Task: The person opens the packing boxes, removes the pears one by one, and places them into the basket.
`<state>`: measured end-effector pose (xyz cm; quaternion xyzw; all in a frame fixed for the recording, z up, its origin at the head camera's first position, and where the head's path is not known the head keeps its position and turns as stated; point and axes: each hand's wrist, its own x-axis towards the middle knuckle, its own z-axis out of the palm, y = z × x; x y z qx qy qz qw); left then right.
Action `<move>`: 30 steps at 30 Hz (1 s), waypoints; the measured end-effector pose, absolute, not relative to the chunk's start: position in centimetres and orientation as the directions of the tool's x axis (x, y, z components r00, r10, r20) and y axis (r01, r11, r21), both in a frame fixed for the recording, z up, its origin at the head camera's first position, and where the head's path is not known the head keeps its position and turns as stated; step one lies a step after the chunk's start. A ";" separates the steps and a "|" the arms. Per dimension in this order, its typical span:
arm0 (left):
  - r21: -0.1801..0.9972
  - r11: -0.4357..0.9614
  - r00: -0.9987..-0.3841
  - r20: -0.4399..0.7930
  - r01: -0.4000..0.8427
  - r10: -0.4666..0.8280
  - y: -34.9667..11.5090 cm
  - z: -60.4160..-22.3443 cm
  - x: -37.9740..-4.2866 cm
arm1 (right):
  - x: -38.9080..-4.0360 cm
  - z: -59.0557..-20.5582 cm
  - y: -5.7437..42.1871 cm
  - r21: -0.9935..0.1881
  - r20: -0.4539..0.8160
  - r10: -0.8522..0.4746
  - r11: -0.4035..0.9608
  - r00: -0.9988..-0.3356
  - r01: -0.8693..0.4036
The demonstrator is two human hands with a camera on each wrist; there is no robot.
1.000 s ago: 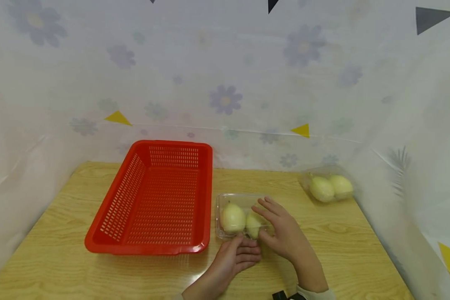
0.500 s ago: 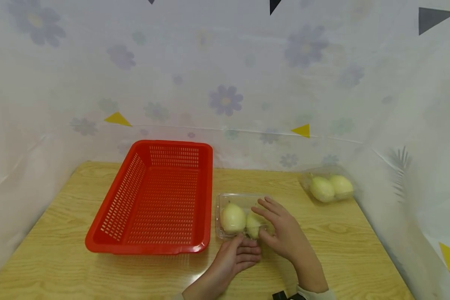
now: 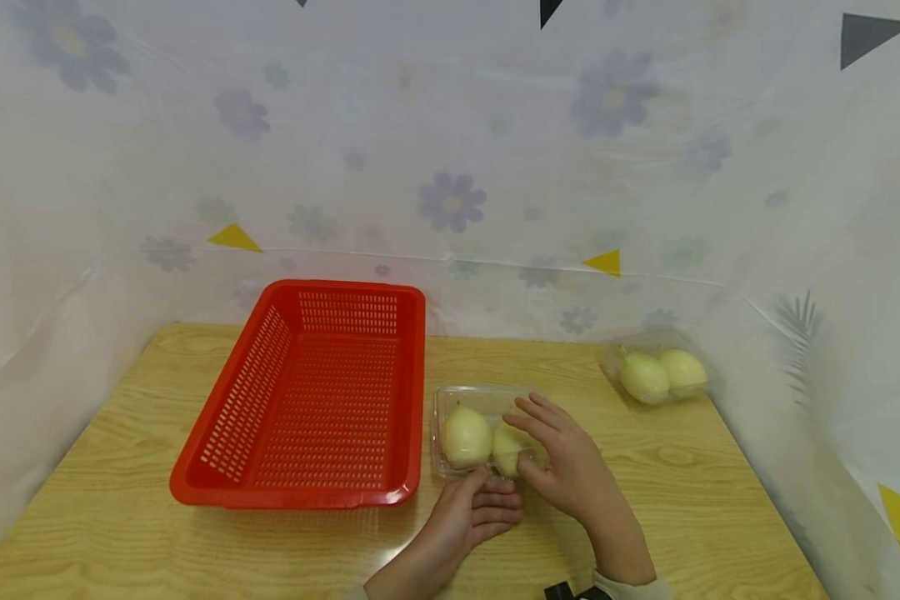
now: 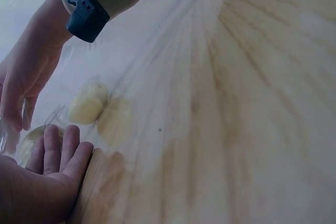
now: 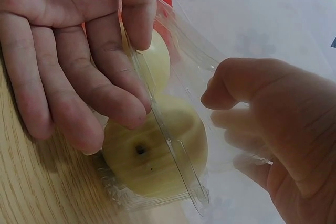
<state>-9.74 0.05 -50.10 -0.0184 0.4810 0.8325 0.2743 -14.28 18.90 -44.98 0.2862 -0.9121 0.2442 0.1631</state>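
A clear plastic box (image 3: 450, 398) with two pale yellow pears (image 3: 467, 437) in it stands on the table beside the red basket. At its front edge my left hand (image 3: 471, 518) lies palm up, the fingers loosely extended; in the right wrist view its thumb and index finger touch the plastic rim (image 5: 170, 140). My right hand (image 3: 570, 467) holds the box's right end from above, thumb at the front and fingers toward the back. Its fingers show paler through the clear plastic in the right wrist view. It covers part of the right pear.
To the left is a red perforated basket (image 3: 300, 498) with nothing in it. A second clear pack of two pears (image 3: 663, 377) sits at the table's back right corner. Flower-patterned sheeting (image 3: 450, 275) hangs behind and beside the wooden table (image 3: 690, 500).
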 end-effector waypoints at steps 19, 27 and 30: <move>0.780 -0.388 -0.842 -0.311 -0.491 0.440 0.1 -50.2 -9.8 | -14.1 -44.7 18.9 -0.342 0.455 -0.447 0.710 -0.770 -0.615; 0.779 -0.388 -0.843 -0.317 -0.493 0.435 0.1 -50.1 -9.9 | -14.2 -44.8 18.9 -0.335 0.472 -0.450 0.704 -0.758 -0.626; 0.777 -0.385 -0.841 -0.322 -0.497 0.436 0.1 -50.2 -9.9 | -14.2 -44.7 18.8 -0.340 0.471 -0.450 0.701 -0.759 -0.627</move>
